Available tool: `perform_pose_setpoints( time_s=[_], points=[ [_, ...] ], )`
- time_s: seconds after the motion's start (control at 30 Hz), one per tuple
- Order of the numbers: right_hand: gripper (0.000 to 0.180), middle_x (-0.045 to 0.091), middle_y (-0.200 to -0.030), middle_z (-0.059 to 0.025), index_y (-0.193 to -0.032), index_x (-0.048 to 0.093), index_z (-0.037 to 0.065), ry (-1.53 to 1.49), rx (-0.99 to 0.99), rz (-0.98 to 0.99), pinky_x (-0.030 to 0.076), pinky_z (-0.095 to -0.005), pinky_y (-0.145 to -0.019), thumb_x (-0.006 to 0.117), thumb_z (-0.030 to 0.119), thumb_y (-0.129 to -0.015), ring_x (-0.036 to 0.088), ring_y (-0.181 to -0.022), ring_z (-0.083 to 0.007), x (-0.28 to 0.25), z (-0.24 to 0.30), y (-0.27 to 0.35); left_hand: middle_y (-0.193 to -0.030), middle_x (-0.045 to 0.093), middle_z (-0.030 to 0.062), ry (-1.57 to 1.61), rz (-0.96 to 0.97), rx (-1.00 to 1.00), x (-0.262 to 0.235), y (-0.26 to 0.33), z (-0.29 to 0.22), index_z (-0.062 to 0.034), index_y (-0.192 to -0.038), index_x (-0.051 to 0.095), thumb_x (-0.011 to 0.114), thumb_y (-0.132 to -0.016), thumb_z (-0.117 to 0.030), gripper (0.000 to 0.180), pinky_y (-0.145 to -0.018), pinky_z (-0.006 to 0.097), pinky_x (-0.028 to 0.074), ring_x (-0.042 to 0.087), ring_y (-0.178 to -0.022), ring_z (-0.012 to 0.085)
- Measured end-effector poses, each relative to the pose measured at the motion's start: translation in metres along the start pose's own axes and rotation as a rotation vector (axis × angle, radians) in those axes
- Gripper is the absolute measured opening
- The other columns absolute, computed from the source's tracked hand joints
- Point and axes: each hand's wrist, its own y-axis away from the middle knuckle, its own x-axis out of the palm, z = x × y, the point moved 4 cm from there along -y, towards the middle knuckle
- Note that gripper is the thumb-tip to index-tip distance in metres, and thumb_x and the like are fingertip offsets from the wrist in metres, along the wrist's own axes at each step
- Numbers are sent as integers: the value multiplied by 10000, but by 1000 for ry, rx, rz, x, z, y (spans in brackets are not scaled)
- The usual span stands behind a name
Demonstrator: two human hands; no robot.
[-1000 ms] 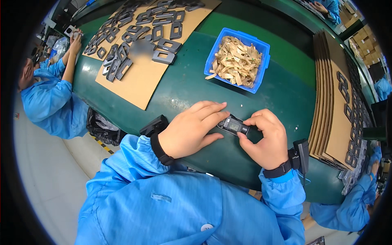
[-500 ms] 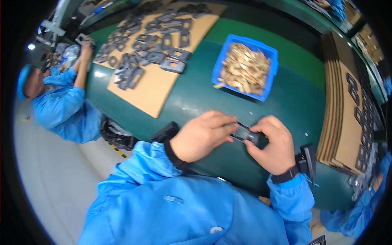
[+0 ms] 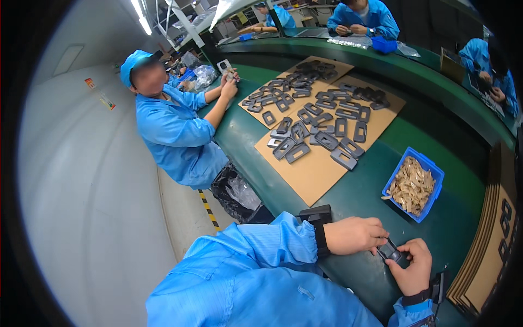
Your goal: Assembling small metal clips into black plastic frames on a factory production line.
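Dark part [image 3: 393, 253] | pinched by left hand [image 3: 355, 235], right hand [image 3: 415, 267] | blue bin [image 3: 428, 188] near

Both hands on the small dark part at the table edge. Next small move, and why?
Probably reach the right hand to the blue bin for a tan piece. The dark part is pinched between both hands, the left hand covering its near end, and no tan piece shows on it. The bin sits just beyond, within easy reach.
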Motion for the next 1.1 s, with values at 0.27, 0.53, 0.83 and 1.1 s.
perform_pose_setpoints(
  time_s=[0.27, 0.53, 0.83, 1.1],
  points=[
    [364, 571, -841, -98, -818, 620, 6, 6, -4, 22, 436, -316, -611, 860, 37, -546, 557, -709, -233, 2, 3, 2, -1167, 627, 124, 23, 95, 167, -3, -5, 13, 25, -1111, 658, 656, -888, -274, 373, -739, 348, 575, 578, -1056, 260],
    [390, 554, -820, -86, -806, 604, 21, 4, -62, -25, 410, -297, -586, 859, 20, -511, 514, -663, -199, 5, 2, 4, -1153, 593, 137, 25, 125, 246, -4, -5, 11, 45, -1124, 637, 639, -896, -298, 413, -701, 352, 574, 573, -1021, 269],
    [388, 547, -814, -79, -802, 609, 22, 18, -55, -12, 412, -299, -584, 857, 17, -504, 516, -667, -198, 5, -1, 4, -1120, 570, 107, 67, 102, 226, -3, -8, 12, 27, -1112, 655, 667, -872, -296, 403, -683, 366, 551, 558, -1020, 262],
    [386, 543, -813, -87, -810, 609, 15, -13, -102, -22, 431, -299, -602, 852, 2, -510, 528, -687, -199, 7, -5, 5, -1011, 598, 55, 127, 42, 218, -5, -9, 14, -18, -1016, 687, 704, -849, -293, 322, -652, 355, 537, 588, -939, 237]
  ],
)
